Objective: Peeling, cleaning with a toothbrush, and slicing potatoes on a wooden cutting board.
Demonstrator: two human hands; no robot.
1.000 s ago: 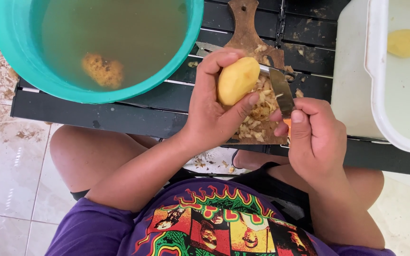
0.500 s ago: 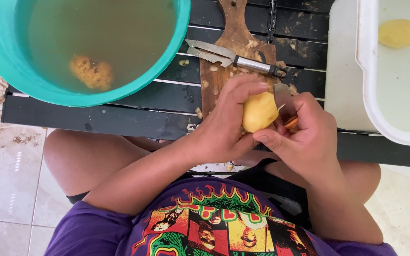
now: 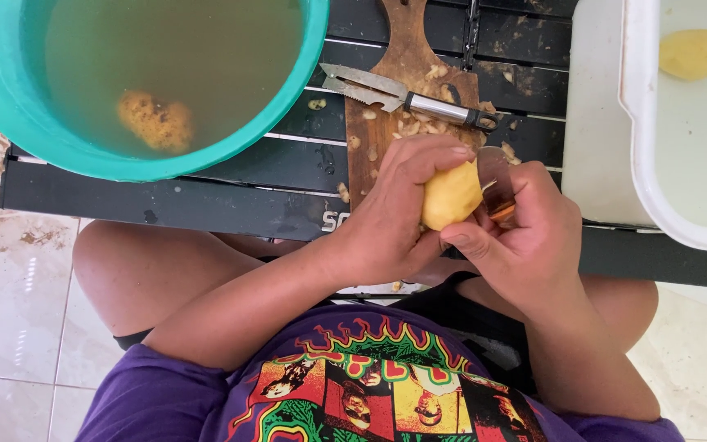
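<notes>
Seen from above, a seated person's left hand (image 3: 386,221) grips a peeled yellow potato (image 3: 450,195) over a black slatted table (image 3: 165,200); the right hand (image 3: 525,237) clasps a knife (image 3: 494,182) against it; hands touching; a wooden cutting board (image 3: 407,74) strewn with peelings holds a metal peeler (image 3: 407,94); a teal basin (image 3: 149,82) of murky water sits left, a white tub (image 3: 656,164) right; pale tiled floor (image 3: 10,303) below.

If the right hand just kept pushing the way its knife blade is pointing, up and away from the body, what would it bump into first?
Probably the peeler lying across the wooden cutting board, with the peel scraps around it. The right hand holds its knife against the potato in the left hand, seemingly above the board, so depth is uncertain.
</notes>
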